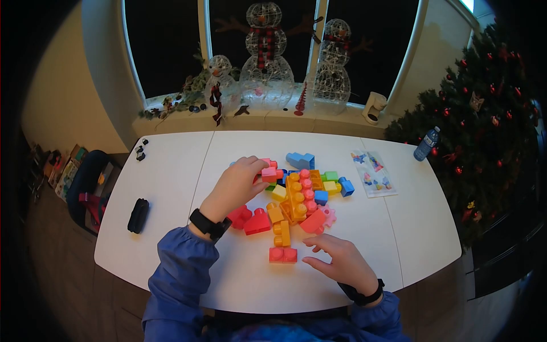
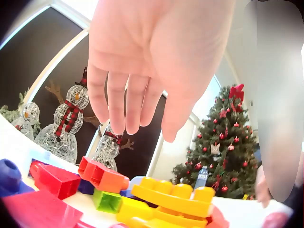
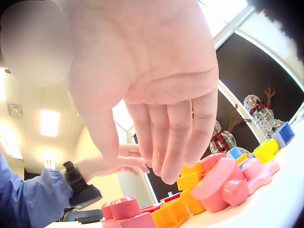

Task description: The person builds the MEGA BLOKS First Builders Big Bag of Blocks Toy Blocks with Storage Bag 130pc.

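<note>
Fingers [image 2: 135, 102] hover — long yellow block [image 1: 296, 196] points toward the window [image 1: 168, 51].

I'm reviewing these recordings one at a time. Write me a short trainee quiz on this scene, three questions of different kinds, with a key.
1. True or false: neither the left hand nor the right hand is gripping anything.
2. Which of these lies nearest the right hand?
a) the printed sheet
b) the red two-stud block
c) the water bottle
3. Fill in the blank: the black case lies toward the person's ____ side of the white table.

Key: 1 true; 2 b; 3 left.
</note>
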`<state>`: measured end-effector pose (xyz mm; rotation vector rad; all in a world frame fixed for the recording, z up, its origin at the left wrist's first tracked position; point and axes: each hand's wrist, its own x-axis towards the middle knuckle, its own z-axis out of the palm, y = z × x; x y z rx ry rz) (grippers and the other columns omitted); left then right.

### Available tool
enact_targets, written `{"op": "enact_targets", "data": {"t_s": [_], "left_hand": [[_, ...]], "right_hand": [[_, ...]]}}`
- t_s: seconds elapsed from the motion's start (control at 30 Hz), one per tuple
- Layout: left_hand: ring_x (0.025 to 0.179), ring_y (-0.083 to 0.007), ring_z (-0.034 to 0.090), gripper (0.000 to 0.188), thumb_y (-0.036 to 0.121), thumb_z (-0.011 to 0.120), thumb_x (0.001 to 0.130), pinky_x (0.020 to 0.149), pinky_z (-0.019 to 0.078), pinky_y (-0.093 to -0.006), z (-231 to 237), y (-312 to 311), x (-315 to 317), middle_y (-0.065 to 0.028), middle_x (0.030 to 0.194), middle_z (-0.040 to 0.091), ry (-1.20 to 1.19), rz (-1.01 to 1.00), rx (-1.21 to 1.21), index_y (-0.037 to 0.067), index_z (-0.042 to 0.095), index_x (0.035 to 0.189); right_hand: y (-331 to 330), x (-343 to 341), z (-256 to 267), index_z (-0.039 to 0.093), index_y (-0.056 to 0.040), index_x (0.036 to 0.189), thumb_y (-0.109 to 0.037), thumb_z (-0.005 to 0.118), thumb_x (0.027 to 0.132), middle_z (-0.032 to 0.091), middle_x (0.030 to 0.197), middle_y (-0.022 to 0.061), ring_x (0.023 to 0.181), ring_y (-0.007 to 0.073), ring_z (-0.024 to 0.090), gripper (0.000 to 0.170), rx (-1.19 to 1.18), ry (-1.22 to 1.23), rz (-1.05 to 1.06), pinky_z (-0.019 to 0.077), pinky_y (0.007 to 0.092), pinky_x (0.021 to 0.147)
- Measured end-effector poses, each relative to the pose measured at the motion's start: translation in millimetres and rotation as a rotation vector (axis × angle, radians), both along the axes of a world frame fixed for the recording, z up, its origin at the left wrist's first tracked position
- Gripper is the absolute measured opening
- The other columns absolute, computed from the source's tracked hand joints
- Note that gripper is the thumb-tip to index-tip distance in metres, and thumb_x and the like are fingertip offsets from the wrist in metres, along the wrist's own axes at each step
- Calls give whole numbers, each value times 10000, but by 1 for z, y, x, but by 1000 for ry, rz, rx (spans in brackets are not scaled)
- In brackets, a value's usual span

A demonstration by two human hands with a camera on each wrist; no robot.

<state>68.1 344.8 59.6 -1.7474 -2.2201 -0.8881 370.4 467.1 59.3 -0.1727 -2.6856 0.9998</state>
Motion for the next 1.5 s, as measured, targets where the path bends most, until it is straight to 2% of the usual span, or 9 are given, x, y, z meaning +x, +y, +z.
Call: {"op": "enact_targets", "data": {"t_s": [0.17, 0.3, 0.5, 0.67, 0.77, 0.9, 1.03, 1.23, 1.5], "left_hand": [[1017, -329, 641, 345, 114, 803, 772, 864, 557, -446, -24, 36, -18, -105, 1038, 667, 121, 23, -115, 66, 690, 1094], [1003, -352, 649, 342, 134, 817, 766, 857, 557, -448, -37, 42, -26, -135, 1028, 668, 28, -3, -107, 48, 685, 1069], [939, -376, 652, 336, 156, 831, 783, 822, 550, -443, -34, 41, -23, -171, 1000, 659, -128, -11, -178, 16, 671, 1043], [875, -322, 634, 386, 157, 828, 811, 782, 544, -389, -14, 22, 0, -159, 1005, 625, -133, -86, -43, 13, 645, 1119], [887, -277, 637, 428, 110, 800, 824, 796, 547, -369, 17, -5, 41, -140, 1060, 586, -395, -133, -3, 16, 615, 1198], [985, -261, 649, 442, 46, 759, 843, 871, 554, -345, 22, -31, 84, -124, 1151, 566, -404, -240, -23, 20, 591, 1252], [1044, -276, 636, 413, 27, 736, 875, 912, 556, -361, 21, -46, 116, -140, 1176, 572, -479, -278, 16, 12, 599, 1264], [1032, -279, 636, 431, 50, 777, 870, 879, 563, -361, 17, -58, 130, -136, 1166, 588, -520, -315, 24, 20, 616, 1269], [1061, -315, 648, 553, 209, 876, 822, 889, 556, -387, 1, -73, 120, -136, 1213, 640, -303, -172, -40, 49, 639, 1295]], "right_hand": [[0, 6, 2, 718, -70, 1180, -189, 820, 891, 742, 1075, 106, 880, 234, 740, 329, -24, -13, 11, 589, 335, 771], [5, 9, 3, 729, -60, 1165, -133, 831, 877, 749, 1042, 110, 884, 230, 741, 315, -41, 14, 26, 591, 327, 787], [8, 7, -1, 727, -74, 1146, -183, 800, 908, 743, 1032, 95, 847, 233, 734, 272, -41, 82, 61, 585, 336, 734], [6, 9, 0, 674, -72, 1266, -146, 814, 892, 730, 1137, 113, 872, 223, 740, 406, -113, 105, -5, 583, 337, 737], [6, 5, 2, 618, -81, 1357, -135, 821, 884, 707, 1213, 113, 897, 219, 741, 517, -122, 138, -58, 579, 334, 743], [1, -3, 4, 574, -89, 1415, -138, 823, 883, 693, 1247, 108, 930, 213, 738, 590, -134, 185, -103, 574, 326, 751], [-1, -10, 3, 602, -83, 1381, -136, 830, 878, 706, 1224, 104, 939, 208, 733, 555, -162, 231, -76, 578, 324, 753], [0, -12, 2, 662, -72, 1290, -112, 836, 858, 737, 1147, 80, 898, 210, 723, 467, -152, 254, 23, 583, 318, 744], [14, -4, 11, 697, -63, 1151, -145, 854, 807, 733, 1038, 83, 860, 213, 711, 388, -58, 123, -138, 574, 317, 724]]}}
